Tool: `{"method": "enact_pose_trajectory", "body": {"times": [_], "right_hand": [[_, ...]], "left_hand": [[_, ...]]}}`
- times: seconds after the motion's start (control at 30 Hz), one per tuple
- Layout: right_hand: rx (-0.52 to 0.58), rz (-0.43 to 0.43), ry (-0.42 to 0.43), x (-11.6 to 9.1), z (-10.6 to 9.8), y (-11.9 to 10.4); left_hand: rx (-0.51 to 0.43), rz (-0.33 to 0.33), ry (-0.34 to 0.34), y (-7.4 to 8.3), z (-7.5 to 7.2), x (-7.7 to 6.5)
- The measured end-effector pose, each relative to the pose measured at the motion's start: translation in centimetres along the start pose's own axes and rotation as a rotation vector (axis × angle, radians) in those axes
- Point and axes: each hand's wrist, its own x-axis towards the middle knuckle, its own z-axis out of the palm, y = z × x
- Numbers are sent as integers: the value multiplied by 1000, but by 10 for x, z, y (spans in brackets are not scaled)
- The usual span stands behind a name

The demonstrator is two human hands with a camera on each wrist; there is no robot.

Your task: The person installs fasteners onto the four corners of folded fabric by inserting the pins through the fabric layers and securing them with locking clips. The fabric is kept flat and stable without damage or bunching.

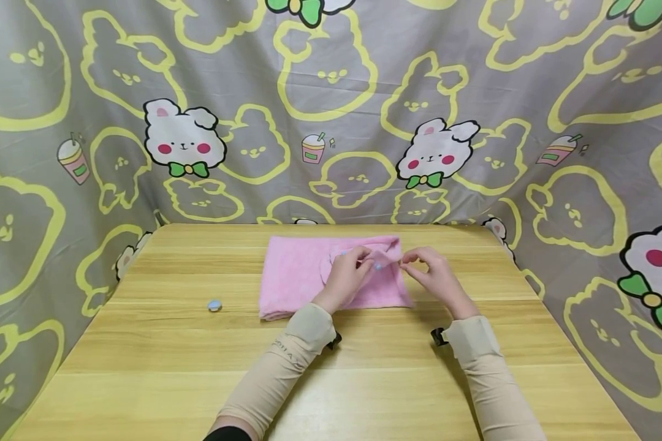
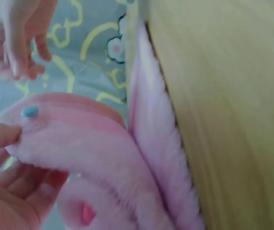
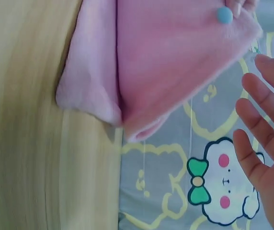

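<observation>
A folded pink plush cloth (image 1: 295, 269) lies near the table's far edge. My left hand (image 1: 346, 277) pinches a raised flap of it between thumb and fingers. A small round light-blue button (image 2: 30, 111) sits on that flap, beside the left thumb tip; it also shows in the right wrist view as a blue disc (image 3: 224, 15). My right hand (image 1: 438, 278) is just right of the cloth. In the right wrist view its fingers (image 3: 259, 122) are spread and lightly bent, apart from the cloth, with nothing visible held.
A small light-blue round piece (image 1: 214, 305) lies on the wooden table (image 1: 160, 355), left of the cloth. A grey curtain (image 1: 243, 79) with yellow outlines and white rabbit faces hangs behind and at both sides of the table.
</observation>
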Motion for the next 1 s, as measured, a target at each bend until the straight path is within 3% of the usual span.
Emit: {"method": "enact_pose_trajectory", "body": {"times": [0.27,0.43,0.57,0.8,1.0], "right_hand": [[-41,81,35,-3,-16,10],[-43,113,65,-5,-29,15],[-36,145,85,-8,-39,18],[-57,266,81,-14,-61,30],[-47,364,29,-22,-79,43]], "left_hand": [[-81,-212,118,-16,-17,8],[-147,-352,151,-28,-27,8],[-119,-432,152,-36,-33,8],[-135,-468,105,-45,-37,5],[-43,-472,102,-44,-36,6]]}}
